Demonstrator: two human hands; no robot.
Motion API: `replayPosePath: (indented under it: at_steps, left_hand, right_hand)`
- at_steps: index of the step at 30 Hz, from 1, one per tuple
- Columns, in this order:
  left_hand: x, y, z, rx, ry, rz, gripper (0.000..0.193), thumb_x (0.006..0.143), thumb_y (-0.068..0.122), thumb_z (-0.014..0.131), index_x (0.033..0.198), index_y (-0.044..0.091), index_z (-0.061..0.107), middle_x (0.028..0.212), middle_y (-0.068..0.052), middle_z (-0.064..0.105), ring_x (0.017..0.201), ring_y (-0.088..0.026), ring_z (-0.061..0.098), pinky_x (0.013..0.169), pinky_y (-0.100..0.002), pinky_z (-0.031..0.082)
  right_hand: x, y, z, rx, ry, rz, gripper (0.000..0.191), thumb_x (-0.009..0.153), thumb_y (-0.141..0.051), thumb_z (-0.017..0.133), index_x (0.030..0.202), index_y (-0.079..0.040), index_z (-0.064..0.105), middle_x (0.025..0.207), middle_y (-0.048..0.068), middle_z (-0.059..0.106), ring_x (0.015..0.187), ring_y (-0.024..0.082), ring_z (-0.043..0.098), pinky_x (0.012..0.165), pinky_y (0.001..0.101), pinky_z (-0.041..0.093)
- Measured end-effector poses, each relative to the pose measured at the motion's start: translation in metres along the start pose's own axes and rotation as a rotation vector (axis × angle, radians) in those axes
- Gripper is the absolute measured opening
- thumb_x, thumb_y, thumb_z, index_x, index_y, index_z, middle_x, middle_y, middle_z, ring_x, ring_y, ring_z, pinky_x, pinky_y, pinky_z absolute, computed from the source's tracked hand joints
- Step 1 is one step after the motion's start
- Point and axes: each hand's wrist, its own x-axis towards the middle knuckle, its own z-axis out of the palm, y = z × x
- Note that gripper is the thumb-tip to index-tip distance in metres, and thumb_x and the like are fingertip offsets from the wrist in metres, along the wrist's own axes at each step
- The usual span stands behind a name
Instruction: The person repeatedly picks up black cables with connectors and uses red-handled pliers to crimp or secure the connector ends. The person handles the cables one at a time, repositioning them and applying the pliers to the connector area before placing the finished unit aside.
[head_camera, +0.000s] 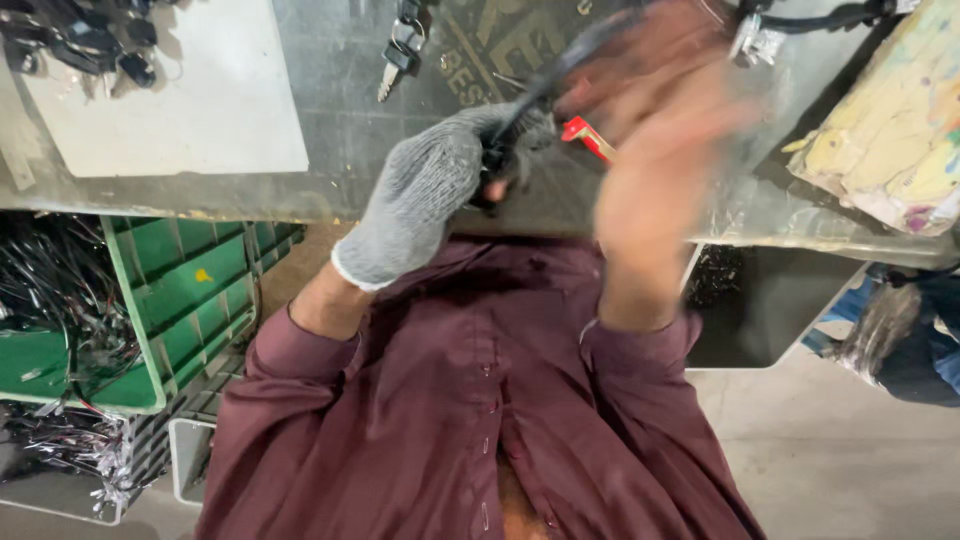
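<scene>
My left hand wears a grey knit glove and is closed around a small black part with a black cable running up from it. A red piece sticks out just right of the glove. My right hand is bare and blurred by motion, close beside the cable and the red piece; whether it grips anything I cannot tell. Both hands hover over the edge of a grey metal worktable.
Keys lie on the table beyond the glove. A white board with black parts sits at the left. A green crate holding black wires stands below left. Paint-stained cloth lies at the right.
</scene>
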Motion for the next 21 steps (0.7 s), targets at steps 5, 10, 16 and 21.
replayPosePath:
  at_steps: [5,10,16,21]
  left_hand:
    - [-0.009,0.005,0.004,0.178,0.128,0.208,0.031,0.107,0.010,0.069,0.136,0.000,0.062,0.118,-0.005,0.072,0.088,-0.005,0.065,0.078,-0.022,0.055]
    - [-0.012,-0.015,0.026,0.224,0.273,0.442,0.018,0.108,0.004,0.069,0.125,0.000,0.064,0.115,-0.008,0.073,0.108,-0.013,0.065,0.101,-0.029,0.053]
    - [-0.022,-0.008,0.014,0.269,0.242,0.348,0.017,0.106,0.005,0.071,0.122,0.000,0.067,0.120,-0.007,0.070,0.111,-0.015,0.065,0.101,-0.029,0.054]
    - [-0.023,0.010,0.003,0.427,0.140,0.381,0.017,0.106,0.005,0.074,0.120,0.000,0.067,0.122,-0.010,0.068,0.115,-0.017,0.065,0.101,-0.029,0.054]
  right_hand:
    - [-0.055,0.038,0.020,-0.550,-0.198,0.108,0.072,0.100,-0.011,0.074,0.154,-0.001,0.027,0.144,0.013,0.045,0.123,0.022,0.058,0.109,0.0348,0.048]
    - [-0.040,0.023,0.014,-0.928,-0.180,-0.240,0.053,0.106,-0.003,0.071,0.150,-0.010,0.043,0.137,0.008,0.057,0.111,0.021,0.062,0.099,0.0294,0.053]
    - [-0.038,0.007,0.013,-0.105,-0.179,0.526,0.051,0.100,-0.035,0.058,0.136,0.001,0.051,0.120,0.009,0.063,0.087,0.010,0.048,0.075,0.0219,0.040]
    - [-0.042,0.020,0.004,-0.439,-0.408,0.174,0.052,0.116,-0.038,0.066,0.137,0.002,0.042,0.128,0.014,0.050,0.115,0.014,0.053,0.104,0.0288,0.045]
